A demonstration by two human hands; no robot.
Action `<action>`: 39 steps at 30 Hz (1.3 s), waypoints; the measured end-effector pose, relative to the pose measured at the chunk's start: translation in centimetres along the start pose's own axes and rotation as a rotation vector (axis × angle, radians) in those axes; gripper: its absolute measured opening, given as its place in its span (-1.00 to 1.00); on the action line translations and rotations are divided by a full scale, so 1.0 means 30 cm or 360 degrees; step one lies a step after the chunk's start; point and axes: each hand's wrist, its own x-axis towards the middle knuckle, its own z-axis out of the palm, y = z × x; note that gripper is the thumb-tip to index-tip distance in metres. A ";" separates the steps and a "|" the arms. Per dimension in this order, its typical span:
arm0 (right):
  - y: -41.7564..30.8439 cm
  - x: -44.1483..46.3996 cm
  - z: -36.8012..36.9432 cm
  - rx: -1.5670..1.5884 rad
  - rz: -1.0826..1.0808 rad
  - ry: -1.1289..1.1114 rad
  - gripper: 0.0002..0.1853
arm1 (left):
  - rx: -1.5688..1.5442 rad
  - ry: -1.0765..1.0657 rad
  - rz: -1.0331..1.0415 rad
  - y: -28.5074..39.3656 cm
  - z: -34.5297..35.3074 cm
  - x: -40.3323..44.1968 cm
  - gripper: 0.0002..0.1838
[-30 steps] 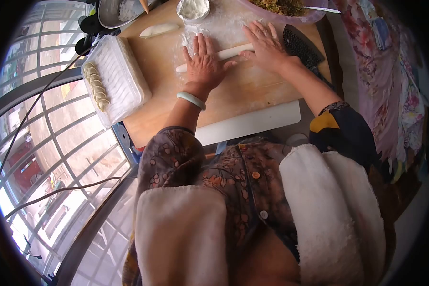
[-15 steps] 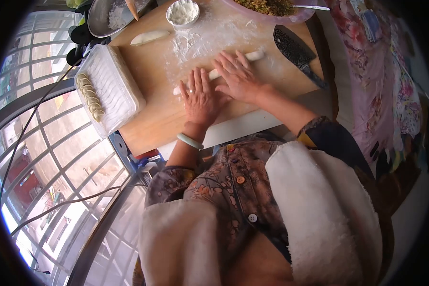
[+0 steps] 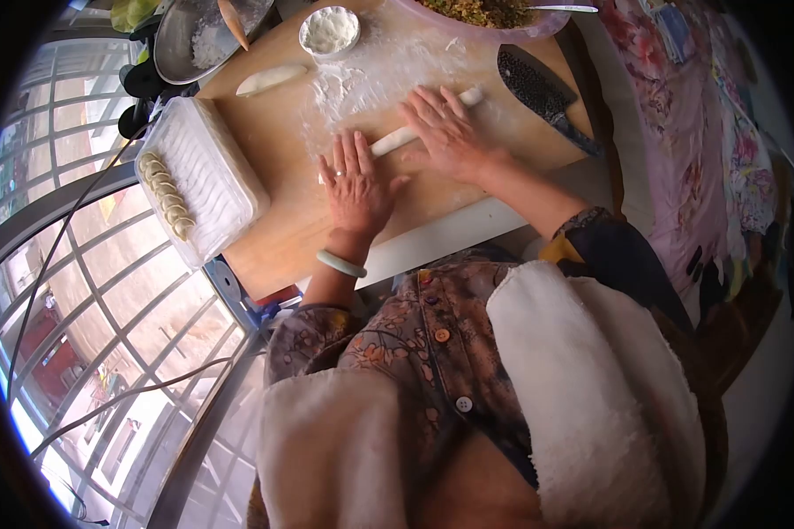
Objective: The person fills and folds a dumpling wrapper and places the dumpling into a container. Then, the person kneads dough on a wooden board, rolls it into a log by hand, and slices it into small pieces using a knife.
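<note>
A thin rope of white dough [image 3: 394, 141] lies slantwise on the floured wooden board [image 3: 278, 123]. My left hand [image 3: 358, 185] rests flat over its near-left end, fingers stretched out. Further along to the right, my right hand [image 3: 443, 132] lies on the dough with its fingers spread. Between the two hands a bare stretch of the rope shows, and its far tip sticks out past my right fingers. A second, shorter piece of dough [image 3: 271, 80] sits apart toward the back left of the board.
A white tray [image 3: 225, 189] with a row of dumplings [image 3: 165, 196] stands at the left. At the back are a small bowl of flour [image 3: 329, 33], a metal bowl [image 3: 172, 62] and a pink bowl of filling [image 3: 494, 13]. A black cleaver [image 3: 543, 93] lies at the right.
My hands have moved apart along the dough rope, so more of it shows between them. The whole view has shifted slightly.
</note>
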 end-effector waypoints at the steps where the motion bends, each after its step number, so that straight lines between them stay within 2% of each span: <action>1: 0.028 0.074 -0.005 0.0014 0.0045 0.0003 -0.08 | 0.0036 0.0017 -0.0060 -0.024 -0.004 0.065 0.10; 3: 0.074 0.160 -0.041 -0.0049 0.0088 -0.0058 -0.08 | 0.0094 0.0021 -0.0119 -0.048 -0.032 0.174 0.10; 5: 0.101 0.158 -0.071 -0.0064 0.0122 -0.0035 -0.07 | 0.0012 0.0105 0.0117 -0.026 -0.045 0.219 0.09; 7: 0.111 0.083 -0.060 -0.0060 0.0126 -0.0044 -0.10 | -0.0129 0.0187 0.0348 0.026 -0.013 0.226 0.08; 12: 0.012 -0.166 -0.097 0.0078 0.0208 0.0001 -0.14 | -0.0314 0.0042 0.0367 0.087 -0.004 0.094 0.02; 16: 0.013 -0.221 -0.080 -0.0004 0.0299 -0.0006 -0.13 | -0.0188 -0.0052 0.0271 0.090 0.005 -0.001 0.05; 20: 0.125 -0.013 -0.072 -0.0094 0.0319 0.0017 -0.15 | -0.0112 0.0088 0.0019 0.060 -0.004 0.187 0.09; 23: 0.190 0.060 -0.064 -0.0139 0.0248 0.0050 -0.16 | -0.0084 0.0237 0.0035 -0.009 0.029 0.289 0.09; 25: 0.196 0.018 -0.062 -0.0163 0.0142 0.0041 -0.17 | -0.0014 0.0158 0.0039 -0.003 0.002 0.256 0.07; 29: 0.078 -0.212 -0.141 0.0049 0.0147 -0.0101 -0.17 | -0.0131 -0.0073 0.0077 0.075 -0.029 0.003 0.06; 32: 0.061 -0.274 -0.113 0.0060 0.0146 -0.0044 -0.15 | -0.0167 -0.0135 0.0079 0.098 -0.015 -0.132 0.05; 39: 0.185 0.031 -0.072 -0.0167 0.0178 -0.0048 -0.13 | 0.0005 0.0132 -0.0022 -0.042 0.008 0.162 0.08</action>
